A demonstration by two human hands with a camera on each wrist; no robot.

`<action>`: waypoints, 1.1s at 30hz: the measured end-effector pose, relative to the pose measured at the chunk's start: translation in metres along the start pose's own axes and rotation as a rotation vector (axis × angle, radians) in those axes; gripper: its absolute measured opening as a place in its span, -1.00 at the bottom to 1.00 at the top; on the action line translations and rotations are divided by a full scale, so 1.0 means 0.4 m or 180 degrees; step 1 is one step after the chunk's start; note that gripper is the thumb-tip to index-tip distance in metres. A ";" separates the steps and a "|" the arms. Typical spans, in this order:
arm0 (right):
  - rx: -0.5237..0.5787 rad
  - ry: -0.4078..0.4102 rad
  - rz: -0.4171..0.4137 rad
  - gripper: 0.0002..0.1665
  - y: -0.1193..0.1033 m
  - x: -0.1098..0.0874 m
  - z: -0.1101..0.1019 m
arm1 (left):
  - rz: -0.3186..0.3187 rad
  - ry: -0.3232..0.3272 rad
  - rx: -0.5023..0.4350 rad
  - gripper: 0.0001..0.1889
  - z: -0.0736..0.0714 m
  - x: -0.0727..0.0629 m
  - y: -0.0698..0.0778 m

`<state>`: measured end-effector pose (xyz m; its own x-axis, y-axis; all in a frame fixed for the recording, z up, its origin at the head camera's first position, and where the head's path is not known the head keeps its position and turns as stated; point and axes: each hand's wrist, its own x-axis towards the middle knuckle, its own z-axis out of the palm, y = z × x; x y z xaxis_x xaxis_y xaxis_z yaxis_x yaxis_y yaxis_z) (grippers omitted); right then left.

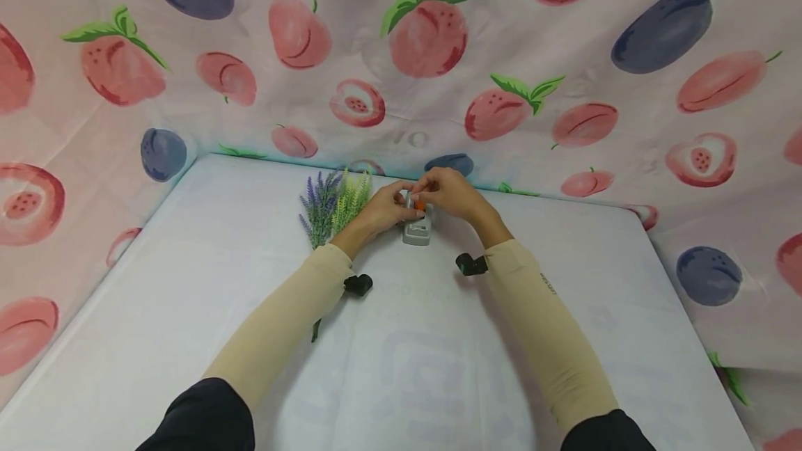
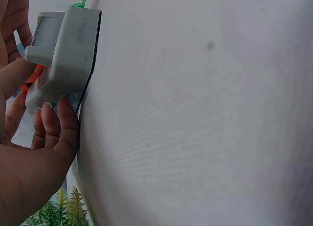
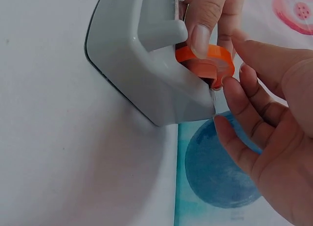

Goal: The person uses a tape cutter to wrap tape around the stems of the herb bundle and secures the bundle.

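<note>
A grey tape dispenser (image 1: 417, 232) stands near the table's far edge, an orange tape reel (image 3: 220, 64) seated in its top. My left hand (image 1: 388, 206) is at its left side; the thumb presses on the reel, and several curled fingertips (image 2: 64, 106) touch the grey body. From the other side my right hand (image 1: 452, 193) reaches in, with thumb and fingertips around the reel's outer edge. In the right wrist view this hand's lower fingers (image 3: 237, 143) are bent near the dispenser's end. Both hands partly cover the reel in the head view.
Purple lavender stems (image 1: 321, 204) and yellow-green flower stems (image 1: 351, 200) lie left of the dispenser, partly beneath the left forearm. A fruit-printed cloth (image 1: 357, 40) hangs behind the white table (image 1: 401, 353). A black wrist camera (image 1: 471, 264) sits by the right cuff.
</note>
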<state>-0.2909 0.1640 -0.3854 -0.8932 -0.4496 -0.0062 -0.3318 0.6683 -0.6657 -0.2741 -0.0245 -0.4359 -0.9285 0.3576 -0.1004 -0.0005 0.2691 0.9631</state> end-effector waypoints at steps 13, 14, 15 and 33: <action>0.0223 0.0275 -0.0189 -0.88 -0.002 -0.048 -0.005 | 0.0079 0.0008 0.0155 -0.47 0.001 0.007 0.006; 0.0246 0.0307 -0.0197 -0.88 -0.001 -0.052 -0.004 | 0.0091 0.0005 0.0168 -0.47 0.001 0.007 0.007; 0.0272 0.0339 -0.0195 -0.88 0.000 -0.056 -0.002 | 0.0104 -0.0002 0.0183 -0.48 0.001 0.007 0.008; 0.0682 0.0478 -0.0159 -0.54 0.018 -0.083 0.030 | 0.0053 -0.0060 0.0217 -0.46 0.000 0.004 0.006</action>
<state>-0.2600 0.1767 -0.3992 -0.9176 -0.3752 0.1310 -0.3192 0.4996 -0.8053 -0.2757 -0.0232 -0.4338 -0.9210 0.3790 -0.0899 0.0406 0.3230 0.9455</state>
